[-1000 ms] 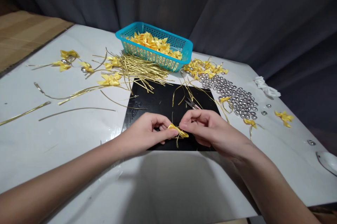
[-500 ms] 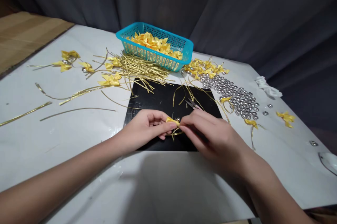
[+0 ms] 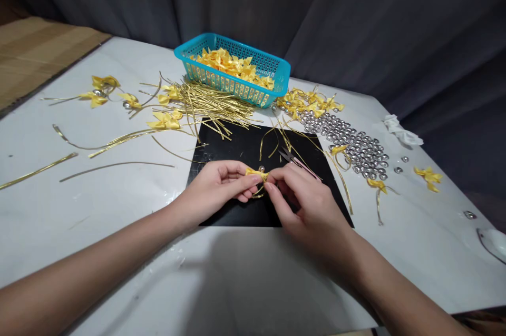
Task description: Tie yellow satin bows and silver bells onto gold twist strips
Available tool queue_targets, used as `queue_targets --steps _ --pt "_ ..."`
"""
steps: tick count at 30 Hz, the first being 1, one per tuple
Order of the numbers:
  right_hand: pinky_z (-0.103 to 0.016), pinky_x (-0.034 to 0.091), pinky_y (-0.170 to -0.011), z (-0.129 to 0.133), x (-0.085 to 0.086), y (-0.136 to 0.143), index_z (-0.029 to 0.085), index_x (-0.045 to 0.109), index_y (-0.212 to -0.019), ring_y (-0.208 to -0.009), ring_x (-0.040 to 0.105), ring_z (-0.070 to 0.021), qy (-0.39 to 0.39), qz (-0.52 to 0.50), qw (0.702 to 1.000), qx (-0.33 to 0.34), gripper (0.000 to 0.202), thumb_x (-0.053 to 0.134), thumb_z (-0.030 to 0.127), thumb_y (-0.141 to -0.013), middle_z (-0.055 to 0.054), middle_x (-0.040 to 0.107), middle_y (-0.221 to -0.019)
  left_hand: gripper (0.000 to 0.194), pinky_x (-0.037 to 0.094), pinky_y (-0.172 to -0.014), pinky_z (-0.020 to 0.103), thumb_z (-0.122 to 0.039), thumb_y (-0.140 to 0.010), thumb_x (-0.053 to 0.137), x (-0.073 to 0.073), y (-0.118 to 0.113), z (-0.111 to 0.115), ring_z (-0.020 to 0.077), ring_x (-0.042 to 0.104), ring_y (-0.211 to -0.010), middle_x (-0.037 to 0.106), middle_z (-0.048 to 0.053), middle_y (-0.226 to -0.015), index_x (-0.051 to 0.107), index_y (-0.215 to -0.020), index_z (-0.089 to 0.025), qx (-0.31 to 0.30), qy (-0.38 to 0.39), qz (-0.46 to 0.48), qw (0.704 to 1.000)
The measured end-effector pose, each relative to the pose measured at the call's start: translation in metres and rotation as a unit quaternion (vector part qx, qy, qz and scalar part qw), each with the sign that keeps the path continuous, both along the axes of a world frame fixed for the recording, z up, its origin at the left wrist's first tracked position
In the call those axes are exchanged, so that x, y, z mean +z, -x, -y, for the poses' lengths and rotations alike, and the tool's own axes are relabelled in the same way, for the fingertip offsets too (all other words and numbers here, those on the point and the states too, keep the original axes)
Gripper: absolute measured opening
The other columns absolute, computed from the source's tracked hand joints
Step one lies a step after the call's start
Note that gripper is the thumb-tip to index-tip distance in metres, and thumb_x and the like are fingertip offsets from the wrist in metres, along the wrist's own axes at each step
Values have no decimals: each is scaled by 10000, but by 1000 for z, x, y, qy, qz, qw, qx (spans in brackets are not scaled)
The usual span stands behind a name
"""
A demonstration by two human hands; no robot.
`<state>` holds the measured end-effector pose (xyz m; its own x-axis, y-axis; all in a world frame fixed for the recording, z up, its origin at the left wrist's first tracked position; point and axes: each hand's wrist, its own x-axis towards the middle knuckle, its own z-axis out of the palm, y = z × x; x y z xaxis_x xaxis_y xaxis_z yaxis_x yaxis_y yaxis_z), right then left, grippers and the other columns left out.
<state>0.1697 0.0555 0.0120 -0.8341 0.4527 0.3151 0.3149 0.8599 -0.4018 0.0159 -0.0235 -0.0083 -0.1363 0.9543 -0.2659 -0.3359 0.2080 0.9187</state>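
Note:
Over the black mat, my left hand pinches a yellow ribbon bow between thumb and fingers. A silver bell-like bead sits at the bow's upper edge. My right hand pinches at the bow's right end, where thin gold cord shows; its fingertips partly hide what they grip. A loop of gold cord hangs below the bow between both hands. Just beyond my right hand, small scissors lie on the mat, their handles partly covered.
A blue basket of yellow bows stands at the back. Before it lies a pile of gold cords. Silver beads spread at the right, near finished-looking bows. Loose cords and bows lie at the left. A crumpled white piece is far right.
Both hands have shifted slightly away from me with the bow. My right hand has turned and moved a little left and down, uncovering more of the scissors and the mat's right edge.

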Motion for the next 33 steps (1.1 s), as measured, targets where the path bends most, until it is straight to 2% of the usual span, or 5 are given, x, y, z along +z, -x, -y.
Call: queue_targets --steps 6,10,18,26,33 --pt "-236 383 -562 5 -4 1 152 587 -838 -610 511 -110 21 0 1000 6 143 450 134 -877 -37 594 -743 180 436 -568 193 -309 -711 703 1 -1 -1 73 520 -555 618 -24 -612 648 -685 -140 15 12 -9 1000" --pt "-218 372 -518 9 -12 5 156 588 -797 -554 472 -88 111 -55 992 -24 119 486 156 -857 -16 581 -688 167 420 -558 177 -272 -713 704 2 -1 -1 61 507 -542 594 -37 -572 635 -645 -136 25 7 7 1000" --pt "-200 296 -388 14 -16 15 154 598 -777 -443 391 -57 445 -92 884 -110 170 577 322 -782 4 561 -638 150 396 -541 140 -261 -740 699 0 -2 -1 39 490 -538 588 -46 -569 657 -666 -137 42 -10 38 998" --pt "-162 349 -368 14 -10 15 159 593 -767 -418 412 -32 554 -111 823 -60 176 631 331 -754 11 581 -649 164 359 -484 156 -296 -748 689 2 -3 3 53 474 -519 580 -41 -569 666 -664 -156 43 -11 28 999" --pt "-155 370 -357 14 -11 14 155 589 -738 -376 410 -21 575 -99 809 -79 237 641 385 -760 23 571 -617 200 363 -500 184 -292 -735 690 3 -4 2 67 458 -500 554 -44 -518 639 -603 -151 55 -10 8 998"
